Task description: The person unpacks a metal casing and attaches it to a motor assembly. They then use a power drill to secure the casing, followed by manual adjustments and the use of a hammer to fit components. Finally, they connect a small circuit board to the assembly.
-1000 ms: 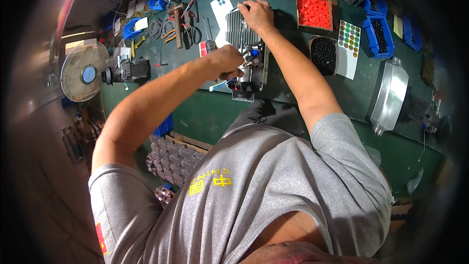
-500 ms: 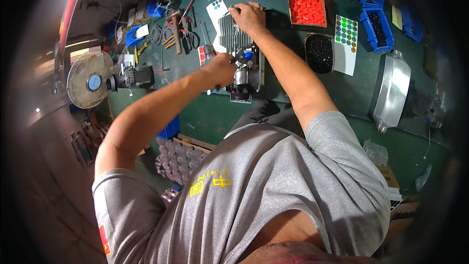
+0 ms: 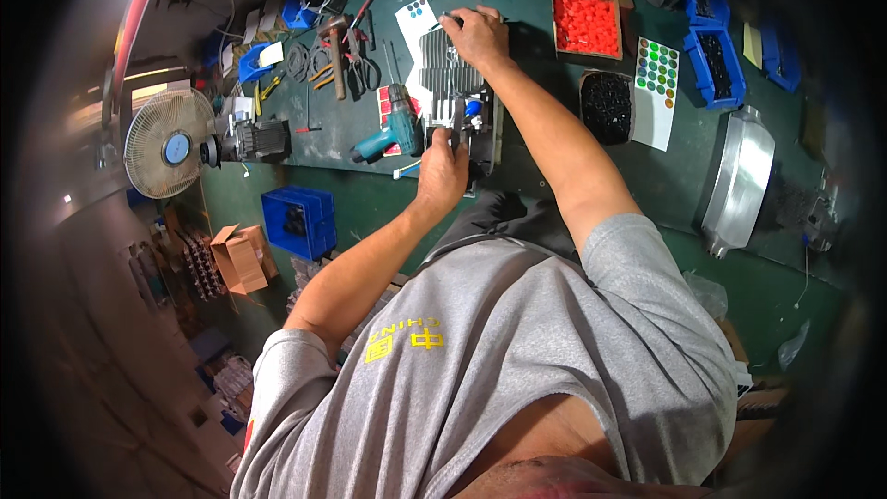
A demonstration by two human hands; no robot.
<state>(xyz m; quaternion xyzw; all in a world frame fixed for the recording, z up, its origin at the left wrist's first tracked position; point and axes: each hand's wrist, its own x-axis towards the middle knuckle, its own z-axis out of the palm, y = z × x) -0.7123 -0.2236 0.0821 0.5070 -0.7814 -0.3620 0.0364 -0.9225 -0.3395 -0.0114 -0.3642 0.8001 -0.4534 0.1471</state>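
A grey finned metal motor unit (image 3: 445, 65) lies on the green bench in front of me, with a dark round near end and a blue cap (image 3: 474, 107) on its right side. My left hand (image 3: 443, 171) is closed round its near end, the thumb and fingers pointing away from me. At the far end, my right hand (image 3: 479, 37) bends its fingers over the unit's right corner. A small dark piece shows by the right fingertips, too small to name. A teal cordless drill (image 3: 393, 127) lies just left of the unit.
Left of the drill are a hammer (image 3: 335, 55), pliers and scissors. To the right stand a box of red caps (image 3: 587, 23), a box of black parts (image 3: 606, 106), a sticker sheet (image 3: 655, 92) and a silver metal housing (image 3: 742, 180). A fan (image 3: 170, 144) stands far left.
My left hand has moved from the unit's left side down to its near end, uncovering the drill. The right hand stays at the far corner.
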